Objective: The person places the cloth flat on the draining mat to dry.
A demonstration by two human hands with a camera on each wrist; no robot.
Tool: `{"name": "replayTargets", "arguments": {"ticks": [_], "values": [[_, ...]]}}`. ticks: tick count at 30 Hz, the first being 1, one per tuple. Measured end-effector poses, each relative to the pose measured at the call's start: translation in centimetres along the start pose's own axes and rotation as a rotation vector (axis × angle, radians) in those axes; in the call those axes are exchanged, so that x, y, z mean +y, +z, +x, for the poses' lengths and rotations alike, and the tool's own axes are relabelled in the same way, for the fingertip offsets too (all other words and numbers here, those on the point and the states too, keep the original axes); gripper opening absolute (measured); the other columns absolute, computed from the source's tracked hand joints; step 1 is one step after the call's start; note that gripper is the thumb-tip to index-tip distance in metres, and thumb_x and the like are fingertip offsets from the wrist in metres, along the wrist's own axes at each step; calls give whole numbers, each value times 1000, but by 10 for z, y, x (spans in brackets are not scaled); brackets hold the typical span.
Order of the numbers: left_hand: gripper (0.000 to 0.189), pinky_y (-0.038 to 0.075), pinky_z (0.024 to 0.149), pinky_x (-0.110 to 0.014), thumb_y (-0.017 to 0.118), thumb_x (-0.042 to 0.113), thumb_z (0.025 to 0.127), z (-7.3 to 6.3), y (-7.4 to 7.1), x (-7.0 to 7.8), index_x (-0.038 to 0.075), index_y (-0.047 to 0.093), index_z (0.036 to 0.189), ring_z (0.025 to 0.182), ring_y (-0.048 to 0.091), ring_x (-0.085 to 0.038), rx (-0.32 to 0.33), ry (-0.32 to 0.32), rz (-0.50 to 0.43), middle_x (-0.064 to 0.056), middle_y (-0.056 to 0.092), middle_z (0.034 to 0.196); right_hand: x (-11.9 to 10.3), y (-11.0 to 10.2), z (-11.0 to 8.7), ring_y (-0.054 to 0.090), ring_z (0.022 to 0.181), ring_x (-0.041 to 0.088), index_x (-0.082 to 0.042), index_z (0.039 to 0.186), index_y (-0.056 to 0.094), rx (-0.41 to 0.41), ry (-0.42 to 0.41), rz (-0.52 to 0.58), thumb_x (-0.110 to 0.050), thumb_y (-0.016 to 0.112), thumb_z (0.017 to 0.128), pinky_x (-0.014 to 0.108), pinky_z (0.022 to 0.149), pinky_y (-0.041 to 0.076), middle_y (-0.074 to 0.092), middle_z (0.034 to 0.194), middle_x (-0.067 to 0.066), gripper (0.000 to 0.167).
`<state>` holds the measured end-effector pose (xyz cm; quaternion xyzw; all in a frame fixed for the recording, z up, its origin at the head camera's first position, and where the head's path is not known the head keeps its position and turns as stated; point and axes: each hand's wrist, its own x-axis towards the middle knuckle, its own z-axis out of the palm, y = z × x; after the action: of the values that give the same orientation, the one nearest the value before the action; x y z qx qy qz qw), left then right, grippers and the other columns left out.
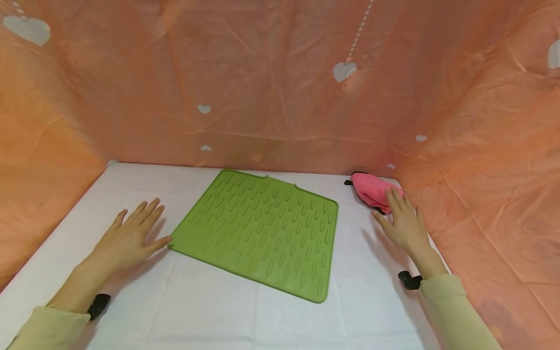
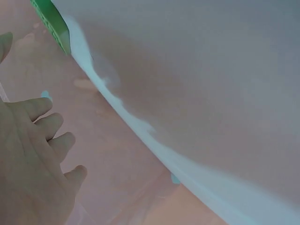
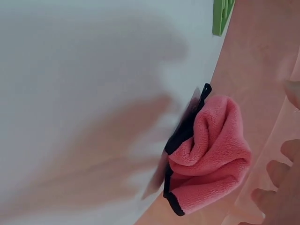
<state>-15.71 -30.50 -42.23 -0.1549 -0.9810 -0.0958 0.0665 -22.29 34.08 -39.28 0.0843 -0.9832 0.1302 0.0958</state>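
Observation:
A green rubbery mat [image 1: 258,233] with raised oval ridges lies at an angle on the white-covered table. My left hand [image 1: 131,238] hovers with spread fingers beside its left corner. The thumb tip overlaps that corner in the head view, but the left wrist view shows a gap between hand [image 2: 37,150] and mat [image 2: 54,26]. At the back right sits a crumpled pink cloth [image 3: 215,150] with black edging and a small black loop. My right hand [image 1: 404,226], fingers extended, is in front of the cloth [image 1: 369,189]. Neither hand holds anything.
Orange sheeting [image 1: 271,87] with pale hearts rises behind the table and on both sides. The white table cover [image 1: 210,311] runs along the front and around the mat. Each wrist wears a small black device [image 1: 99,306].

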Motion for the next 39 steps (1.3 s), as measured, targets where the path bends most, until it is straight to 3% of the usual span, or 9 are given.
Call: {"name": "replayTargets", "arguments": {"ticks": [11,21,30,39], "values": [[90,16,118,-71,59,59,100,4,6,10,-3,33,160,152,24,-50,-62,44,28,-23,23,169,11,3,27,14,151,56,1,163,22,-25,-24,16,-43,55,105,79,115,9,22,166,30,79],[88,19,117,-71,59,60,99,8,9,19,-2,38,158,151,27,-49,-100,80,16,-22,29,167,25,15,48,26,146,58,4,158,33,13,-122,-14,-31,59,104,75,115,17,34,159,32,69],[91,21,116,-71,59,62,99,11,11,24,-4,37,158,150,30,-48,-145,90,14,-23,30,166,30,19,56,33,143,56,7,151,44,-2,-160,-38,-22,60,103,72,115,26,38,157,32,58],[93,22,117,-71,58,64,99,13,12,23,-4,35,158,150,30,-48,-181,88,2,-23,31,166,29,24,59,32,143,54,2,151,47,-34,-155,-31,-19,61,104,72,110,34,40,154,30,53]]}}
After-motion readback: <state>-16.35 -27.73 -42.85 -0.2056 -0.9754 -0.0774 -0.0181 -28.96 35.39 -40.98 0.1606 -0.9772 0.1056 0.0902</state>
